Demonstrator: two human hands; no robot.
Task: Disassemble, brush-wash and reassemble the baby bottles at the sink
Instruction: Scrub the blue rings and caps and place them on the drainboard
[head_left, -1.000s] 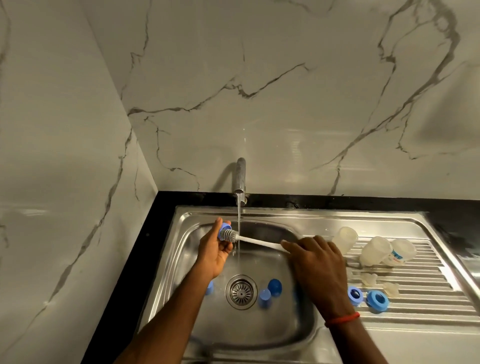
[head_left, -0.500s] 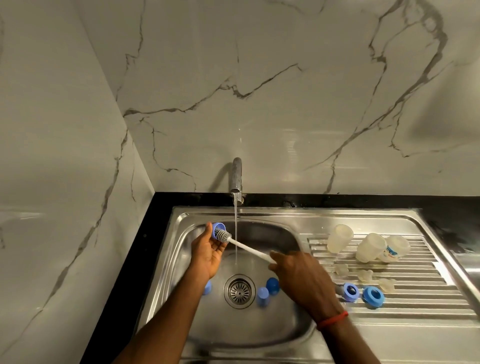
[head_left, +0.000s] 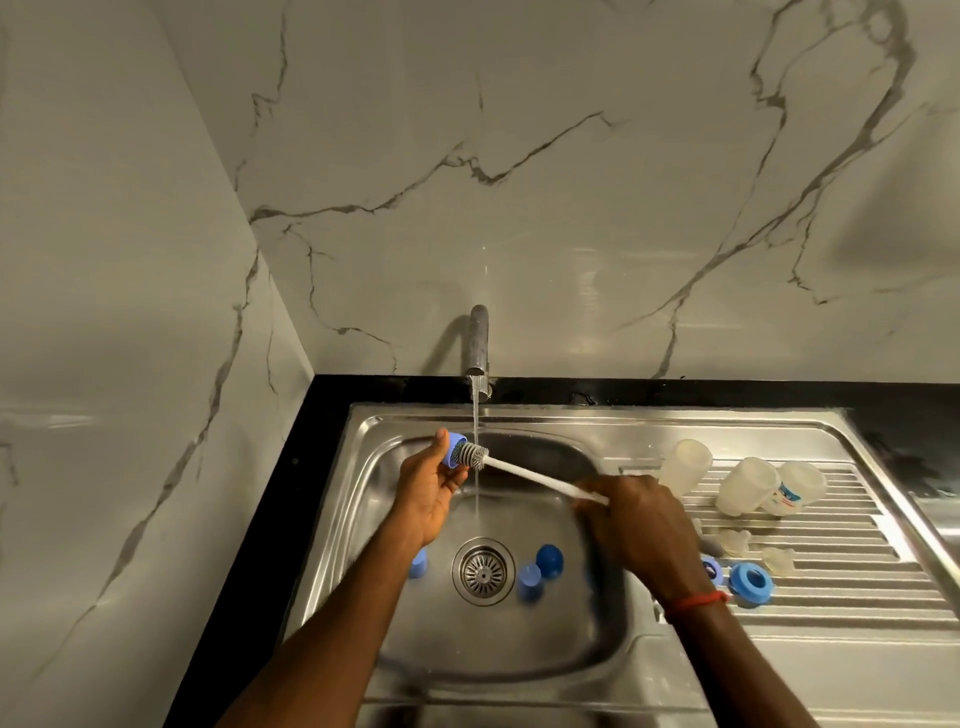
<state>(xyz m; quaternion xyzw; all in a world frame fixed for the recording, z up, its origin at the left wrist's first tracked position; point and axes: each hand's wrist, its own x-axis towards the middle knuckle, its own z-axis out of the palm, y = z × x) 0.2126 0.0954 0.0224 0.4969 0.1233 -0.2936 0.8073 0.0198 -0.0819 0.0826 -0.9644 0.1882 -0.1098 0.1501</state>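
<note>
My left hand (head_left: 428, 493) holds a small blue cap (head_left: 455, 448) over the sink basin (head_left: 587, 670), beside the running water. My right hand (head_left: 639, 530) grips the white handle of a bottle brush (head_left: 524, 473), whose grey bristle head sits in the cap's mouth under the stream. Three blue caps (head_left: 549, 560) lie on the basin floor around the drain (head_left: 483, 571). Three clear bottle bodies (head_left: 746, 486) lie on the drainboard (head_left: 852, 613), with clear teats (head_left: 733, 540) and two blue collar rings (head_left: 750, 583) in front of them.
The tap (head_left: 479, 345) stands at the back of the sink with water running straight down. A black counter strip (head_left: 727, 389) borders the sink at the back and left. Marble walls close in behind and on the left.
The brush head has stayed in the blue cap while both hands shifted slightly, the right hand moving along with the handle. The view has drifted a little.
</note>
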